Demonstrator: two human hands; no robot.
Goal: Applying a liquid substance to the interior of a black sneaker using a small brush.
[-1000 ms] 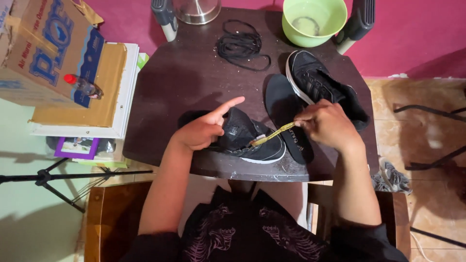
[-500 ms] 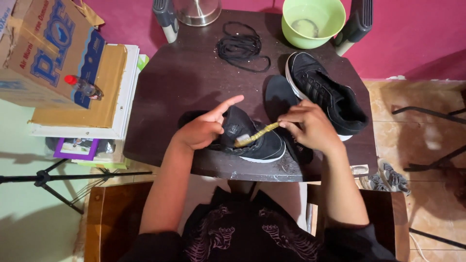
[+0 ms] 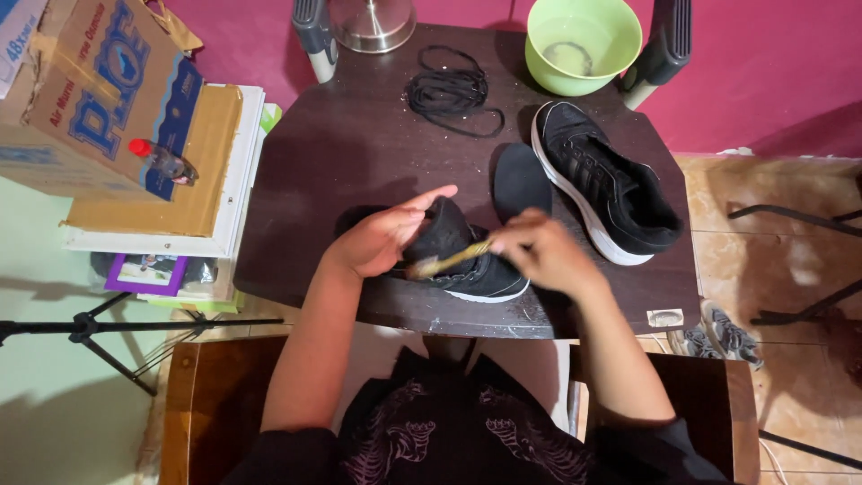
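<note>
A black sneaker with a white sole (image 3: 467, 265) lies on its side near the front edge of a dark table (image 3: 359, 153). My left hand (image 3: 382, 235) grips its heel end, index finger stretched out over it. My right hand (image 3: 539, 251) holds a small yellowish brush (image 3: 446, 261) whose bristle end touches the sneaker's side. The second black sneaker (image 3: 606, 184) stands upright to the right, with a loose black insole (image 3: 521, 180) beside it.
A coil of black laces (image 3: 449, 90) and a green bowl (image 3: 584, 40) sit at the back of the table. A cardboard box (image 3: 99, 90) with a small bottle (image 3: 162, 162) on a stack is to the left. A tripod (image 3: 90, 328) stands on the floor at left.
My right hand has moved left along the sneaker with the brush, from over the insole's near end to closer to my left hand. My left hand has kept its grip.
</note>
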